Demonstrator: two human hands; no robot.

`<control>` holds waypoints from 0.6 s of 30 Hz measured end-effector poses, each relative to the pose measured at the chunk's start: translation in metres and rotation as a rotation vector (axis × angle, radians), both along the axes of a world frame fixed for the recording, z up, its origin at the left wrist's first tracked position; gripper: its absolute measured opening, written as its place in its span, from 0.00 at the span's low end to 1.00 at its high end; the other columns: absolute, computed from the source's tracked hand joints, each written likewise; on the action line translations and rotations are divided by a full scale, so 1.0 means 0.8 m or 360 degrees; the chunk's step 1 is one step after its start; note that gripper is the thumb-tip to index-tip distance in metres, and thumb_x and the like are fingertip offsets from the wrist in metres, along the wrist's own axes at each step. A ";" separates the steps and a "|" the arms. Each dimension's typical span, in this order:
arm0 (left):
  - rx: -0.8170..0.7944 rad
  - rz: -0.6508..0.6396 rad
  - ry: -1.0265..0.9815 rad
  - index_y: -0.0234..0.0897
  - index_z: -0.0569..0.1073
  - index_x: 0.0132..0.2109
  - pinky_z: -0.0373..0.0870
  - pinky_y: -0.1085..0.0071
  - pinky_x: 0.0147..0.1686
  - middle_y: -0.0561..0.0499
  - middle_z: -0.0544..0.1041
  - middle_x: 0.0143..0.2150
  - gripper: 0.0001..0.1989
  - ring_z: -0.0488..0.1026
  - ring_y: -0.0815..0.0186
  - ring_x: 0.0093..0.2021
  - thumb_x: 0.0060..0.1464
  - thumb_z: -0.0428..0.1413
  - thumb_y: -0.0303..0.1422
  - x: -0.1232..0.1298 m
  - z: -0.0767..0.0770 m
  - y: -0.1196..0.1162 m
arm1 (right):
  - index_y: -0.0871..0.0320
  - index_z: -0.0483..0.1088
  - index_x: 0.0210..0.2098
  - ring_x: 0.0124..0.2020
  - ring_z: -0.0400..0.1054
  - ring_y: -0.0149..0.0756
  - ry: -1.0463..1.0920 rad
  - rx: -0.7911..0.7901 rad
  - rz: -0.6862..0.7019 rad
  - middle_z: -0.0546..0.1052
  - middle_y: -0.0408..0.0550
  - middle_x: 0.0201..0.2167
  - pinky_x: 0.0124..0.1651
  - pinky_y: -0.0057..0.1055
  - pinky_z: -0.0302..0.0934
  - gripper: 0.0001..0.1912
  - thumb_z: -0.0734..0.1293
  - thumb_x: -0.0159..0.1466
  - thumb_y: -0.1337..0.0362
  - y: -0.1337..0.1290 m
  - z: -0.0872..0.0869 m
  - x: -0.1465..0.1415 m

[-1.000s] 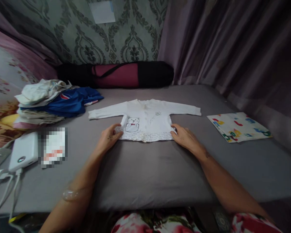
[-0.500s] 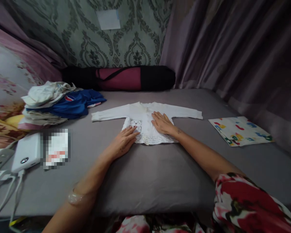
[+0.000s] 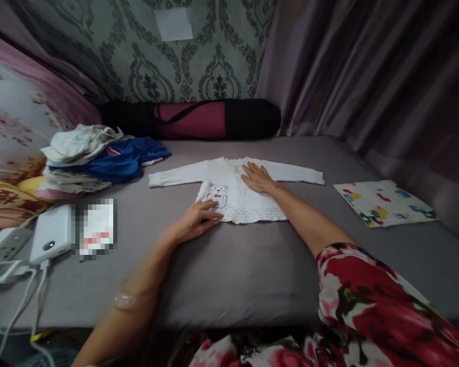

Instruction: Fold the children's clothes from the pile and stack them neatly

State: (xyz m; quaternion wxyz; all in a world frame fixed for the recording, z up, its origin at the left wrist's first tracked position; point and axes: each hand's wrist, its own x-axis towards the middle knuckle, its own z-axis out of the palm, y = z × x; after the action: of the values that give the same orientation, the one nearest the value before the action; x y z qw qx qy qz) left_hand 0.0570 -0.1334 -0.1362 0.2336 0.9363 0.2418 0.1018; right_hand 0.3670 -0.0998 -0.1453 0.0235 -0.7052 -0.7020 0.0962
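Note:
A small white long-sleeved baby shirt [image 3: 233,196] lies spread flat on the grey sheet, its neckline away from me and both sleeves stretched out sideways. A bear drawing and lines of printed writing show on its front. My left hand [image 3: 199,220] rests on the lower left corner near the hem, fingers extended and a little apart. Higher up, my right hand [image 3: 258,178] lies flat on the right chest, below the neckline, with its fingers spread. Neither hand grasps anything; part of the shirt is hidden under them.
Left stands a pile of clothes [image 3: 80,148] with a blue garment [image 3: 126,160]. Nearer are a white power bank [image 3: 53,234], a power strip [image 3: 7,244], cables and a blurred packet [image 3: 97,229]. Right lies a folded patterned cloth [image 3: 386,203]. A long black-and-maroon bag [image 3: 202,120] lies against the wall.
My right hand has slid up the shirt towards the neckline. The left hand has drawn back slightly towards the hem, uncovering more of the bear. The view has shifted slightly.

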 end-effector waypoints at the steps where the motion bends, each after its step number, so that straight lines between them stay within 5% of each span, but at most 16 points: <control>1: -0.0018 0.0008 -0.0036 0.45 0.78 0.53 0.53 0.52 0.66 0.43 0.67 0.65 0.19 0.60 0.53 0.66 0.63 0.50 0.45 0.000 0.002 0.000 | 0.61 0.43 0.71 0.72 0.32 0.45 0.0004 -0.0003 0.0047 0.41 0.55 0.72 0.70 0.50 0.29 0.35 0.46 0.70 0.49 -0.011 0.000 -0.003; 8: -0.0176 0.0108 -0.0210 0.38 0.81 0.41 0.69 0.66 0.52 0.43 0.78 0.51 0.22 0.75 0.59 0.51 0.63 0.47 0.46 0.000 0.018 -0.003 | 0.63 0.44 0.71 0.72 0.33 0.44 -0.0003 0.0049 0.0272 0.42 0.56 0.72 0.70 0.49 0.29 0.35 0.45 0.71 0.50 -0.102 0.000 -0.031; 18: -0.0012 0.0650 -0.0323 0.38 0.79 0.42 0.69 0.66 0.46 0.47 0.81 0.41 0.15 0.76 0.59 0.42 0.57 0.51 0.39 -0.011 0.006 0.011 | 0.62 0.43 0.71 0.72 0.34 0.41 0.0095 -0.0025 0.0606 0.43 0.53 0.72 0.71 0.48 0.28 0.31 0.46 0.72 0.56 -0.204 0.014 -0.067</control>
State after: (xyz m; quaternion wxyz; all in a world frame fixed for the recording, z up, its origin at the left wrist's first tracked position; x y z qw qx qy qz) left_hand 0.0486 -0.1249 -0.1315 0.2346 0.8520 0.4020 0.2397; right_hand 0.3135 -0.2627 -0.1344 0.0203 -0.5566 -0.8210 0.1253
